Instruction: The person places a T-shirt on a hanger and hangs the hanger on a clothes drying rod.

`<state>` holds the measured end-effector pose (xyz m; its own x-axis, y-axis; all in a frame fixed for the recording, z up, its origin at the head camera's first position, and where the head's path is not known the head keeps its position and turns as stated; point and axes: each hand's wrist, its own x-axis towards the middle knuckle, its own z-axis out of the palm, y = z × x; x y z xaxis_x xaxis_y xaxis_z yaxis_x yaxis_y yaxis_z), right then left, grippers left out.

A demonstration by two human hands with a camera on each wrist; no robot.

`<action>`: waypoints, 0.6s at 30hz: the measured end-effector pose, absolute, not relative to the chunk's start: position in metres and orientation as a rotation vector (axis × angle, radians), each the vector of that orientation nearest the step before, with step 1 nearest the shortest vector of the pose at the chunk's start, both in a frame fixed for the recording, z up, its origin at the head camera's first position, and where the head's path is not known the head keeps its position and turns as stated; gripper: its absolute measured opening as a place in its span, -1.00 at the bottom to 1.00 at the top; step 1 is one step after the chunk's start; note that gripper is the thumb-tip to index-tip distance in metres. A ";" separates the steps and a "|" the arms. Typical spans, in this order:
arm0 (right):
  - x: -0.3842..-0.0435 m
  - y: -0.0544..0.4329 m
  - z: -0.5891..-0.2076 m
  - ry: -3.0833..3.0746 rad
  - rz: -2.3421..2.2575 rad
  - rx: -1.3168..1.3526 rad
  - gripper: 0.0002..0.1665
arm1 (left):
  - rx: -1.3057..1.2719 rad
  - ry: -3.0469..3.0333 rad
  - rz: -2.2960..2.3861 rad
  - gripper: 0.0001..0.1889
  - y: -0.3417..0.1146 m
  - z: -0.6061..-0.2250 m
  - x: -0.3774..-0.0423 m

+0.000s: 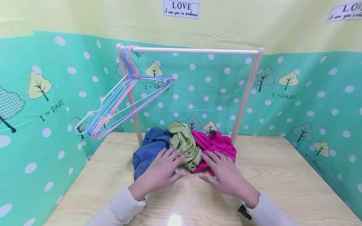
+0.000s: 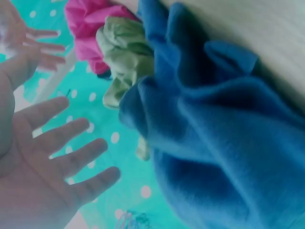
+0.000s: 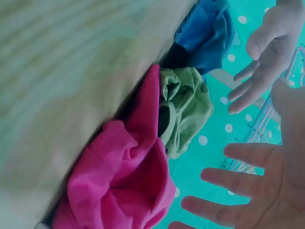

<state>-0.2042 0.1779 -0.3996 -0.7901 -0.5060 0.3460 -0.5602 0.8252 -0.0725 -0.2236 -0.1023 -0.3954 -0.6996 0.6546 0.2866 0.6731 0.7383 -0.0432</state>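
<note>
Three crumpled cloths lie side by side at the foot of a small rack: a blue cloth [image 1: 148,150] on the left, an olive green cloth [image 1: 185,141] in the middle and a magenta cloth [image 1: 217,146] on the right. My left hand [image 1: 161,169] is spread, palm down, above the near edge of the blue cloth [image 2: 224,129]. Fingers also spread, my right hand [image 1: 226,172] hovers in front of the magenta cloth [image 3: 119,176]. Both wrist views show a gap between the hands and the cloths, and neither hand holds anything.
Several blue, pink and white wire hangers [image 1: 113,103] hang bunched at the left end of the rack's white bar [image 1: 195,51]. The rack's right post [image 1: 247,94] stands behind the magenta cloth. A patterned green curtain [image 1: 311,94] encloses the wooden table [image 1: 271,169].
</note>
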 end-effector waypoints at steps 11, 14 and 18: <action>-0.230 0.182 -0.385 -2.666 0.259 0.662 -0.24 | -0.829 -2.376 -0.224 -0.44 -0.117 -0.360 -0.234; -0.237 0.187 -0.380 -2.647 0.228 0.640 -0.26 | -0.765 -2.327 -0.249 -0.43 -0.123 -0.349 -0.239; -0.249 0.193 -0.376 -2.640 0.257 0.609 -0.32 | -0.692 -2.258 -0.325 -0.43 -0.132 -0.335 -0.243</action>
<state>-0.2486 0.1933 -0.3764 -0.8170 -0.3770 0.4364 -0.4542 0.8869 -0.0841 -0.2427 -0.1325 -0.3353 -0.5805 0.3813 0.7195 0.5686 0.8223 0.0229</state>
